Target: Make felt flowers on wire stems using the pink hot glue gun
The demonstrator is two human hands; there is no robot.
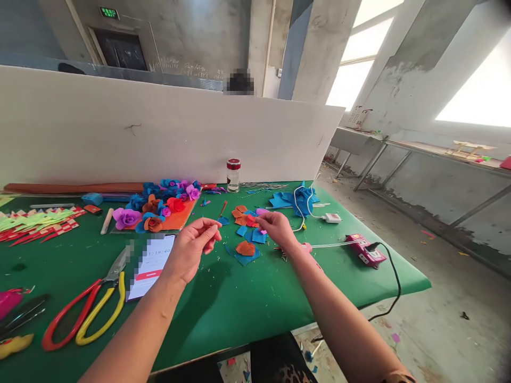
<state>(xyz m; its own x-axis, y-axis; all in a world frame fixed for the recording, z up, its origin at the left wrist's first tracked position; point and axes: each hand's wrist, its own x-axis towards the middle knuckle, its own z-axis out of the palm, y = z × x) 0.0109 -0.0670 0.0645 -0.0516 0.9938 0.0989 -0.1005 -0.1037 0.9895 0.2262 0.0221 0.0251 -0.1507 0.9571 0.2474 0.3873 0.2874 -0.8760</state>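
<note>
the left hand (191, 249) is held above the middle of the green counter (247, 303), fingertips pinched together; what is pinched cannot be told. the right hand (275, 227) is closed on a small pink felt scrap (263, 231), over the felt pieces (246, 234); its long axis cannot be told.
</note>
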